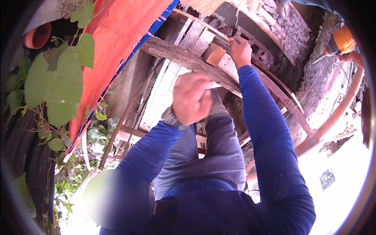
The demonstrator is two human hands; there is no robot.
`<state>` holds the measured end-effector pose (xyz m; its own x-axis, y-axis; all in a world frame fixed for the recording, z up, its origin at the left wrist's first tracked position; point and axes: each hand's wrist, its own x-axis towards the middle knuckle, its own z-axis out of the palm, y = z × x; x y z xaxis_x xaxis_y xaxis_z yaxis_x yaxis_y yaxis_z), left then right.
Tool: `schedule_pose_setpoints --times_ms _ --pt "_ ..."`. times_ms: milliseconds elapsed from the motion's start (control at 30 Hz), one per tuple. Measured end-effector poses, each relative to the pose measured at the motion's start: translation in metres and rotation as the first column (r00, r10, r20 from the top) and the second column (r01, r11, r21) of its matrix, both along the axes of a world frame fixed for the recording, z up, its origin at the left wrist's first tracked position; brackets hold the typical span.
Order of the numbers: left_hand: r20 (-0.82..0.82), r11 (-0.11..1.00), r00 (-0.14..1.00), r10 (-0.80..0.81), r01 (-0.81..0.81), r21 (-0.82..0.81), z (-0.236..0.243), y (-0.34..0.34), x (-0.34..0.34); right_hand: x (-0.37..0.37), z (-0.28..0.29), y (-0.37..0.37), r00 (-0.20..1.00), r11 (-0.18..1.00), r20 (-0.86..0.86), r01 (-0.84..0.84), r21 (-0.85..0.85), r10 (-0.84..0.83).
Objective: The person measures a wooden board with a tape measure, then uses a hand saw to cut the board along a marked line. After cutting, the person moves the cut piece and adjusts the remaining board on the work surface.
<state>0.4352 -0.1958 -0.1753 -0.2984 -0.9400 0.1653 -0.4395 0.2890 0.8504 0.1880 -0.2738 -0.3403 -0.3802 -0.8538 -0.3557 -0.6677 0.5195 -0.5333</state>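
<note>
My left hand [192,98], a little blurred, is held up over my legs with its fingers curled in. A pale edge shows beside its fingers, but I cannot make out what it holds, if anything. My right hand [240,51] reaches farther forward with its fingers closed, next to a long thin wooden strip [201,24] and rough masonry. What is between those fingers is hidden. Just left of it, a short wood block [214,54] rests by a weathered timber beam [184,56]. Pale boards [190,39] lie beyond the beam.
At the far right another person's hand [351,58] is by an orange power drill [341,40]. A curved pipe [333,117] and a rusty bar [291,105] cross the right side. An orange tarp [117,31] with a blue edge hangs left, beside leafy vines [58,86].
</note>
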Motion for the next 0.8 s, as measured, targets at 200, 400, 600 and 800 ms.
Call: schedule_pose_setpoints --times_ms 200,400,600,800 --pt "0.206 0.954 0.958 -0.198 0.141 0.263 -0.004 -0.097 -0.082 -0.009 0.004 0.016 0.981 0.985 0.163 -0.079 -0.152 0.104" --pt "0.53 0.889 0.719 -0.449 0.299 0.347 -0.063 -0.161 -0.101 -0.007 0.006 0.015 0.963 0.967 0.095 -0.255 0.004 0.253" --pt "0.664 0.749 0.407 -0.628 0.547 0.374 -0.082 -0.167 -0.095 -0.014 0.02 0.04 0.99 0.994 0.097 -0.099 -0.053 0.103" --pt "0.652 0.816 0.495 -0.574 0.414 0.403 -0.11 -0.169 -0.077 0.011 0.111 0.074 0.998 0.863 0.041 -0.029 -0.504 0.057"
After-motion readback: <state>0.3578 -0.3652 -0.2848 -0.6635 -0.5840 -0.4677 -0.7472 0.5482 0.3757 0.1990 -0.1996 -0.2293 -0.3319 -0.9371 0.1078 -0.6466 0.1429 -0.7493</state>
